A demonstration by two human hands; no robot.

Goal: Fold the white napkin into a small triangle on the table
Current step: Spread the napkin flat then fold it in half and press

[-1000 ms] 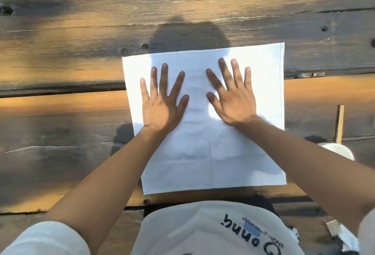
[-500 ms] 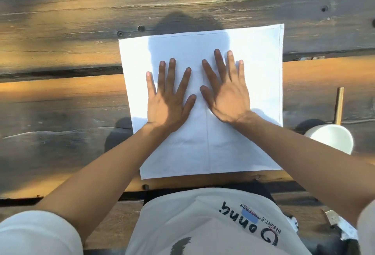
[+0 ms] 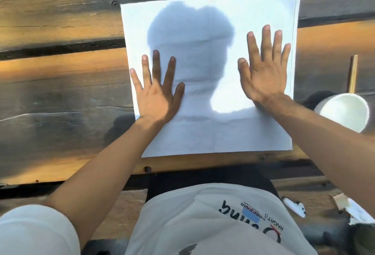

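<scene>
The white napkin [image 3: 211, 19] lies spread flat as a full square on the wooden plank table [image 3: 60, 84], with faint fold creases crossing its middle. My left hand [image 3: 156, 92] presses palm-down near its left edge, fingers spread, little finger almost at the hem. Near the right edge, my right hand [image 3: 263, 72] is also flat on the cloth with fingers apart. Neither hand grips the cloth. A shadow of a head falls across the napkin between the hands.
A white cup [image 3: 343, 111] stands just right of the napkin's lower right side, with a thin wooden stick [image 3: 353, 74] beyond it. The table's near edge [image 3: 203, 165] runs right below the napkin. Small white items [image 3: 294, 207] lie below at the right.
Both hands have slid apart from the napkin's middle toward its left and right edges, staying flat on it. The view has moved closer and a head shadow now covers the centre.
</scene>
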